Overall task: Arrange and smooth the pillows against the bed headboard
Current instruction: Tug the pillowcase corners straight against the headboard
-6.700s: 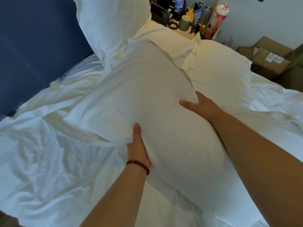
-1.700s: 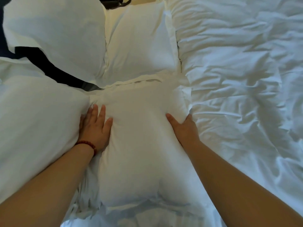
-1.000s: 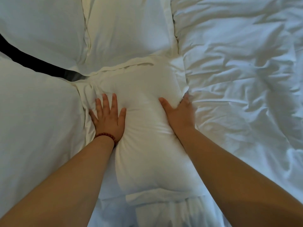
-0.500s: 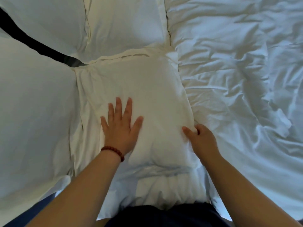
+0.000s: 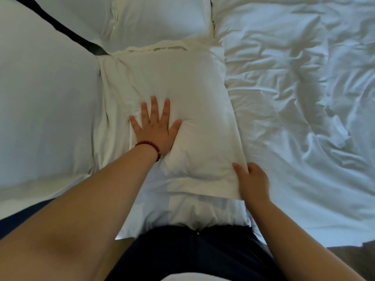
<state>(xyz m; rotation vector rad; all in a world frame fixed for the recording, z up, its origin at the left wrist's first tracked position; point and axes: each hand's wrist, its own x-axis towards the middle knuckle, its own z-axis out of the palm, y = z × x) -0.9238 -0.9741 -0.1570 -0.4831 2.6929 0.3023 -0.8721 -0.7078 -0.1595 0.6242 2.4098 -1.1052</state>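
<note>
The head camera looks down on the middle pillow [image 5: 182,88]. It lies flat, soft and rectangular, its cream-white cloth case finely wrinkled, between a big plump pillow [image 5: 44,110] on the left and the rumpled white duvet [image 5: 294,98] on the right. Four pillows show in all, counting the top-centre pillow [image 5: 162,19] and the top-left pillow [image 5: 81,11] beyond it. The left hand [image 5: 156,128], with a red bead bracelet [image 5: 150,146] at the wrist, presses flat on the middle pillow with its fingers spread. The right hand [image 5: 253,181] grips that pillow's near right corner, thumb on top.
</note>
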